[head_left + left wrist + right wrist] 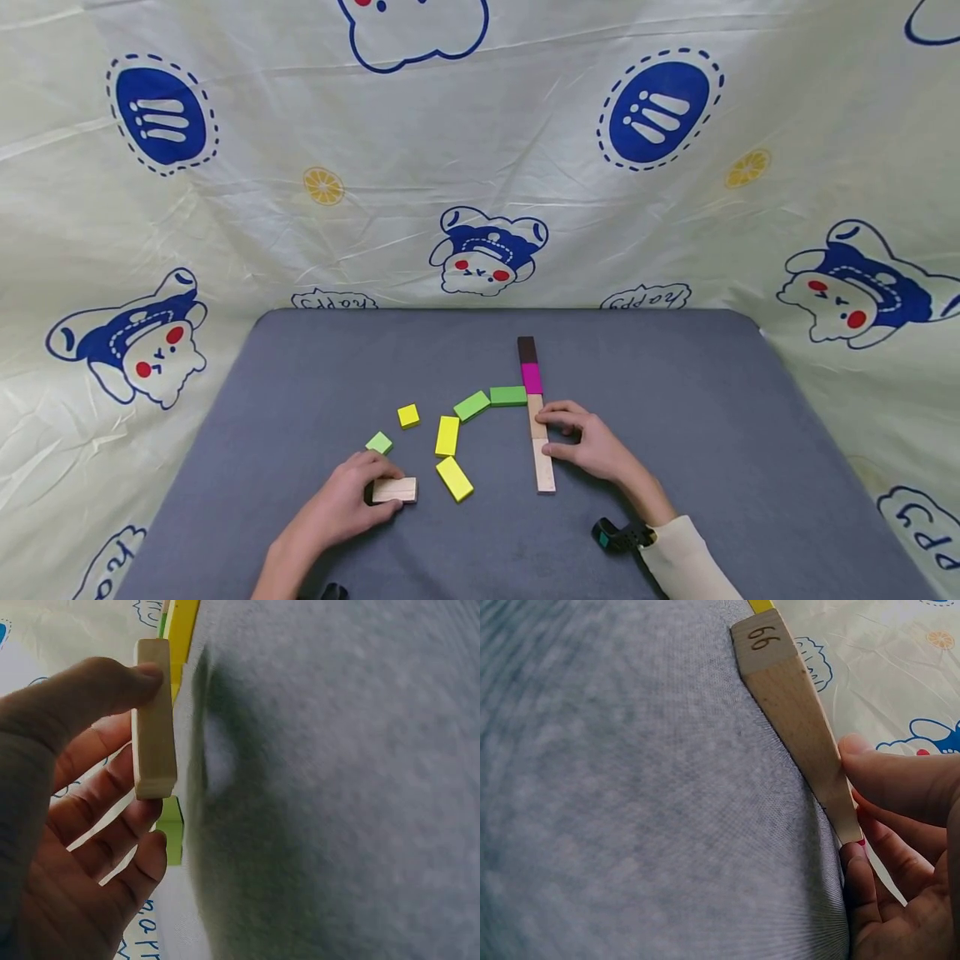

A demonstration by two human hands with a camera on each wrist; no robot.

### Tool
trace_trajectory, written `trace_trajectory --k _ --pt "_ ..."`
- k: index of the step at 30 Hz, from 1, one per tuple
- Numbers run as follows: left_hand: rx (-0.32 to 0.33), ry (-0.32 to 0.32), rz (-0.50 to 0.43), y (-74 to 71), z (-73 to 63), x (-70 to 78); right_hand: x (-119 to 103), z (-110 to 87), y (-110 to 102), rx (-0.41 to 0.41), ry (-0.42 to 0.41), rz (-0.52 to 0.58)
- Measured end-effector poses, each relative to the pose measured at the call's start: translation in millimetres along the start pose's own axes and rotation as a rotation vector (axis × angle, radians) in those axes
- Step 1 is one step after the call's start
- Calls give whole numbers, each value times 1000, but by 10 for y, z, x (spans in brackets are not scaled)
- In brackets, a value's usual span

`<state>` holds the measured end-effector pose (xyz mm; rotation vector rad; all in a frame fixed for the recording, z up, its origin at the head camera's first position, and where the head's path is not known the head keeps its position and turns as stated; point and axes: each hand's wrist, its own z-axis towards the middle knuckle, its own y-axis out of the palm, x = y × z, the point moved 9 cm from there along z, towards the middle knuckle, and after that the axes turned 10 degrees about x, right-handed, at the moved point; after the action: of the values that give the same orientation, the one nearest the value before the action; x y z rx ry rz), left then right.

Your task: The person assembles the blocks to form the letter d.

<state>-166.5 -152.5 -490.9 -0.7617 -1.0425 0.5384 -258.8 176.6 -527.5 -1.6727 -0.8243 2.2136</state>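
Obs. 1: Your left hand (pixel 348 500) pinches a pale wood piece (pixel 394 492) between thumb and fingers, over the near-left part of the worktop (pixel 675 375). A line runs along its top; cannot tell whether you hold one block or two.

Obs. 2: If two, a slackened pinch could let one slide out. Note also the light-green block (pixel 380 442), just beyond those fingers: swing your knuckles forward and you would likely knock it.

Obs. 1: Your right hand (pixel 585 442) is not clasping. Its fingers are slightly bent, apart from the thumb, touching the right side of the column at the upper pale block (pixel 534 408) and lower pale block (pixel 543 467).

Obs. 2: Main risk, in my judgement. Those two run end to end with the magenta block (pixel 532 378) and dark block (pixel 528 350); press unevenly and your joints kink. Press hard leftward and the straight green block (pixel 508 397), its end against the column, takes the load, perhaps shoving the angled green block (pixel 472 407) and upper yellow block (pixel 447 436).

Obs. 1: Lower yellow block (pixel 454 479) lies between your hands. Carry the held piece low to the right and you could drag it askew.
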Motion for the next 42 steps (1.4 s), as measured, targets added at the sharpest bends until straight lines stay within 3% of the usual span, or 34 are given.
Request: trace_trajectory --k 5,11,18,35,42 --pt "3 -12 -36 -8 41 71 -4 1 3 3 5 -2" --pt "42 51 -86 31 113 220 -1 4 7 2 7 8" --pt "42 103 -155 155 214 398 10 5 8 4 -5 2" --pt "-62 194 -204 489 345 738 5 3 7 4 -17 -1" --pt "-142 173 -196 630 410 848 -1 11 3 10 -19 -17"
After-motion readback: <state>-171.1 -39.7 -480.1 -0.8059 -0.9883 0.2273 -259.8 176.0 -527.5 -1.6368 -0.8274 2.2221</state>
